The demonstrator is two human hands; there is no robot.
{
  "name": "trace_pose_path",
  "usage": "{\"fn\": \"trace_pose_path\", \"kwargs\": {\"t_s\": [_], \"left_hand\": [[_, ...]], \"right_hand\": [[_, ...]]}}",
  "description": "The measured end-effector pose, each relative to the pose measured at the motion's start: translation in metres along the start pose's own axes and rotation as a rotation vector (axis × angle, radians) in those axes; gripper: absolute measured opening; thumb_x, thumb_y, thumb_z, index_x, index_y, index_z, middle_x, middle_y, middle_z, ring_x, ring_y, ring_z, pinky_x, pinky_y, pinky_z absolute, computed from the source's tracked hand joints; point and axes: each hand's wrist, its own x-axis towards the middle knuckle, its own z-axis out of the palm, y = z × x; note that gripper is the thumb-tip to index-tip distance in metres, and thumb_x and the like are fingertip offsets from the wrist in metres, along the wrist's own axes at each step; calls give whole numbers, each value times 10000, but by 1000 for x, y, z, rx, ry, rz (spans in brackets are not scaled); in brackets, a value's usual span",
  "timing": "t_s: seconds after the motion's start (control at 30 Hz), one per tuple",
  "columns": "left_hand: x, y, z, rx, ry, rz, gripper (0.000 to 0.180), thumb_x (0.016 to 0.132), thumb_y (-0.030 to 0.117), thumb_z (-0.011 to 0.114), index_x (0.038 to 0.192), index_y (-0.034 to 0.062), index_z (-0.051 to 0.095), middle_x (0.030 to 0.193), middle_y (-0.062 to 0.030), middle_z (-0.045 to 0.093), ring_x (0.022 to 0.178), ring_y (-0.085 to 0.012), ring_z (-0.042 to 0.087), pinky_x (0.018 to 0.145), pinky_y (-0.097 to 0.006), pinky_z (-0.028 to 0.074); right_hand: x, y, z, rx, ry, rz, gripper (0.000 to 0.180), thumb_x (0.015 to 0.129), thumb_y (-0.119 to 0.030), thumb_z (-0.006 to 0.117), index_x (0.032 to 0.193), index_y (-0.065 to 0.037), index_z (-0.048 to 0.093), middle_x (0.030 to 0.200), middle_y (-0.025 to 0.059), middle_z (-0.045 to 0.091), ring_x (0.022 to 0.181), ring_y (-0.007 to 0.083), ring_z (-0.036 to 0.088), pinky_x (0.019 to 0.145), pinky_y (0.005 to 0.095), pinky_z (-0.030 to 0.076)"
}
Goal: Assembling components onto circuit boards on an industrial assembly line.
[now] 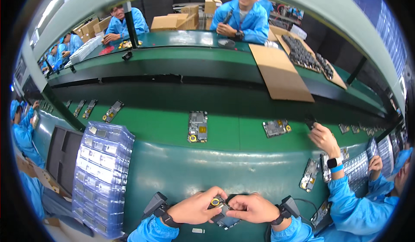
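The left hand (196, 208) and right hand (256, 208) both grip a circuit board (225, 220), apparently for close manual work, so the next move likely needs steady, light pressure.

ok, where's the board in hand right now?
Head view, lower centre: the circuit board is between the left hand and the right hand, just right of a small pale piece on the green bench.

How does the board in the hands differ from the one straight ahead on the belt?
The left hand and right hand partly hide the held board; the belt board lies untouched. The held board's yellow ring sits toward the far end, the belt board's at the near end. Both carry a ring.
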Motion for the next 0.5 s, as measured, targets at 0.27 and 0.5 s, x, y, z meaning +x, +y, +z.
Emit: {"fn": "trace_pose_path", "kwargs": {"t_s": [0.27, 0.5], "left_hand": [[21, -45, -39, -84, 960, 261, 671, 966, 104, 655, 1488, -45, 259, 1153, -125, 623, 774, -190, 718, 617, -334, 629], [56, -70, -33, 342, 1243, 443, 386, 889, 131, 682, 1243, 30, 566, 1076, -153, 637, 879, -310, 694, 751, -413, 559]], "right_hand": [[94, 48, -36, 745, 467, 146, 175, 939, -133, 718, 1032, 10, 682, 907, 50, 717, 788, 94, 669, 642, 232, 517], [103, 16, -21, 525, 515, 177, 244, 977, -115, 654, 1103, 94, 636, 917, 158, 733, 726, 198, 726, 626, 299, 620]]}}
